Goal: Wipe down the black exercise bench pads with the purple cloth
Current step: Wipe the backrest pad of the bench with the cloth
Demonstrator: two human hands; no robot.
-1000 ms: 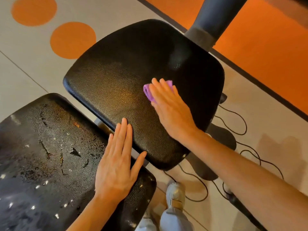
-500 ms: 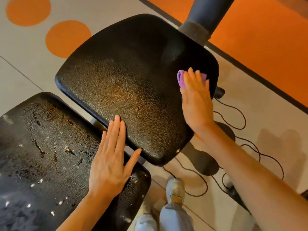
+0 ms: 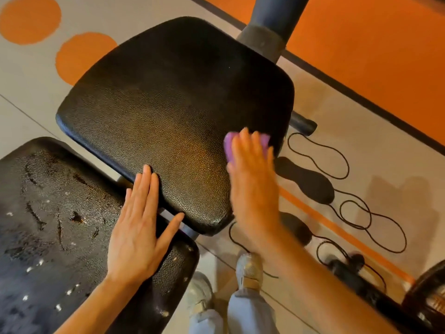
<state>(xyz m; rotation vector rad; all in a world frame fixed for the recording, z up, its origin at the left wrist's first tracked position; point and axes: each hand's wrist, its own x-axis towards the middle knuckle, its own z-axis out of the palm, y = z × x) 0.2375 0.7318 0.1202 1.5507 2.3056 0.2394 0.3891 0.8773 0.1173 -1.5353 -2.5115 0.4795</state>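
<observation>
- floor (image 3: 361, 131): beige with orange circles at far left, big orange area at far right behind a dark border stripe
- near pad (image 3: 55, 232): black, cracked and worn, white flecks, fills lower left
- far pad (image 3: 154, 97): black textured seat pad, centre frame, smoother surface, a narrow gap between it and the near pad
- post (image 3: 269, 22): dark upright tube just behind the far pad's right back corner
- cord (image 3: 361, 213): thin black cable looped on the floor, right of the far pad
- left hand (image 3: 137, 232): flat, palm down on the near pad's top corner, fingers together and straight, tips reaching onto the far pad's front edge, thumb spread; holds nothing
- right hand (image 3: 252, 189): blurred, flat over the far pad's right edge, fingers extended close together, pressing the cloth down
- shoes (image 3: 249, 268): pale, below the pads, with light trouser legs
- purple cloth (image 3: 231, 145): bunched under the right fingertips, on the far pad near its right edge, mostly covered
</observation>
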